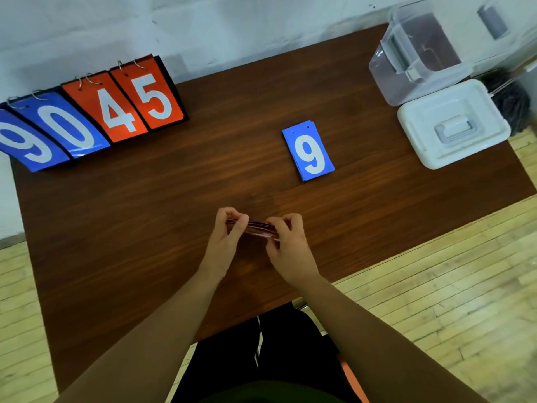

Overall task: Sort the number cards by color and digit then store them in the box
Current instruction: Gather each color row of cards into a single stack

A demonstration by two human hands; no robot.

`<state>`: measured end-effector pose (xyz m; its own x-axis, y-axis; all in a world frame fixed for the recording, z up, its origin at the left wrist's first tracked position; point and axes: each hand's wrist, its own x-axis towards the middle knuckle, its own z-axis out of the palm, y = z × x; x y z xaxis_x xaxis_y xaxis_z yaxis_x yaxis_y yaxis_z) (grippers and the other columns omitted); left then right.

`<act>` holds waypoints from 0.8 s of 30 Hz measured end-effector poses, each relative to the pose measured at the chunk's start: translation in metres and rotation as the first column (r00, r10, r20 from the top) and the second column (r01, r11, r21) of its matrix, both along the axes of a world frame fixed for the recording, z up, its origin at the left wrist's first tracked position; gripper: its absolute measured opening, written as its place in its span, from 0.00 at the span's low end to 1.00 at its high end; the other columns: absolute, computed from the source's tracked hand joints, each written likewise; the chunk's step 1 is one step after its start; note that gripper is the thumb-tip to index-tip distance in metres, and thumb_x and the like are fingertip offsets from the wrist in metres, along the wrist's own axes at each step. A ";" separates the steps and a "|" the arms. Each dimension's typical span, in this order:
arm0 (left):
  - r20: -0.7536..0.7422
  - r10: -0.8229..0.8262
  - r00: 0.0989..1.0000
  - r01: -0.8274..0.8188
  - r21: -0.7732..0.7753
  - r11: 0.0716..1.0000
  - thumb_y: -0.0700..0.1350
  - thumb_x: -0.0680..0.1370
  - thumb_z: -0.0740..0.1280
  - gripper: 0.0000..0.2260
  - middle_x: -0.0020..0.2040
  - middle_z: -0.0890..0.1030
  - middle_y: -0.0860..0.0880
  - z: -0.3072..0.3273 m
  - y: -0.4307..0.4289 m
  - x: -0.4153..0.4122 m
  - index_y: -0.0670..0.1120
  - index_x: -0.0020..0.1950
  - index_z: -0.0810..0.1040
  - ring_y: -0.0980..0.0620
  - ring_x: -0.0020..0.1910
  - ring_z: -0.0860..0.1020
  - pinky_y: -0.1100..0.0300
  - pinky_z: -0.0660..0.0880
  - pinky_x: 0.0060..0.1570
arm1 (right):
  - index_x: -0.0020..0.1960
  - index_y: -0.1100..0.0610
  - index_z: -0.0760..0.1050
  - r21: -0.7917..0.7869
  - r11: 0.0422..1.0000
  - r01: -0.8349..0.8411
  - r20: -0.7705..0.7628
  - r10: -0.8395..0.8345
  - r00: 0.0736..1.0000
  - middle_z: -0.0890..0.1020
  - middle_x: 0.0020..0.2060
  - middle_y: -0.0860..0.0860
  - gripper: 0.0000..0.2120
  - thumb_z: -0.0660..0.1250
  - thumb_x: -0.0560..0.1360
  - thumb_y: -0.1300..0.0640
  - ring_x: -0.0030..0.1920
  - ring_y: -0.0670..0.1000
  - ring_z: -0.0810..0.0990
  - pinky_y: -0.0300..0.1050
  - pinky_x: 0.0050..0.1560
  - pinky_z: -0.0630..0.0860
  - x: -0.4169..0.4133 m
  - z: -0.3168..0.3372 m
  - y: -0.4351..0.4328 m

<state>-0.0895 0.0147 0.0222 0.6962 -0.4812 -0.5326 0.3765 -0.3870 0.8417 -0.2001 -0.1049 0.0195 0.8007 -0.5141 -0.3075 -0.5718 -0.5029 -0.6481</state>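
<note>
Head view: a thin stack of red cards (260, 228) is held edge-on between both grips, over the near middle of the tabletop (174, 199). The left grip (229, 232) is closed on the stack's left end, which is pinched between thumb and curled fingers. The right grip (287, 242) is closed on the right end in the same way. Only the card edges are shown, so no digit can be read, and it cannot be told whether the stack touches the tabletop.

A stack of blue cards (309, 151), with a white 9 on top, is laid flat beyond the grips and to their right, well apart from them. The clear box (418, 59) is set at the far right corner with its top open, and its white lid (453, 123) is placed just beside it on the near side.

A flip scoreboard (122, 106) is stood at the far left, showing blue 9 and 0 and red 4 and 5. Its blue 9 is cut off by the picture's edge. A dark bristly thing (511, 103) is partly hidden behind the lid and cannot be made out.
</note>
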 end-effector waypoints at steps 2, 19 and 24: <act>-0.032 0.017 0.999 -0.017 0.007 1.000 0.46 0.80 0.65 0.07 0.57 0.78 0.49 -0.002 0.000 -0.002 0.51 0.55 0.68 0.62 0.56 0.76 0.68 0.69 0.54 | 0.66 0.51 0.69 0.075 0.997 0.022 0.054 -0.026 0.998 0.64 0.63 0.47 0.19 0.66 0.77 0.61 0.59 0.46 0.73 0.43 0.60 0.77 0.001 0.000 0.001; 0.013 0.163 0.986 -0.164 0.119 0.979 0.52 0.81 0.63 0.17 0.61 0.74 0.54 0.002 -0.031 0.028 0.52 0.69 0.68 0.55 0.60 0.74 0.59 0.72 0.59 | 0.68 0.50 0.71 0.519 0.710 0.476 -0.145 -0.476 0.867 0.78 0.62 0.50 0.18 0.67 0.78 0.54 0.59 0.50 0.78 0.52 0.60 0.78 0.035 0.003 -0.031; 0.104 -0.023 0.994 -0.002 0.230 0.973 0.41 0.79 0.67 0.21 0.63 0.76 0.50 -0.002 -0.054 0.053 0.46 0.72 0.68 0.53 0.61 0.75 0.62 0.74 0.54 | 0.66 0.49 0.69 0.556 0.594 0.582 -0.185 -0.594 0.783 0.76 0.63 0.49 0.21 0.70 0.76 0.56 0.60 0.50 0.78 0.46 0.54 0.79 0.077 0.012 -0.038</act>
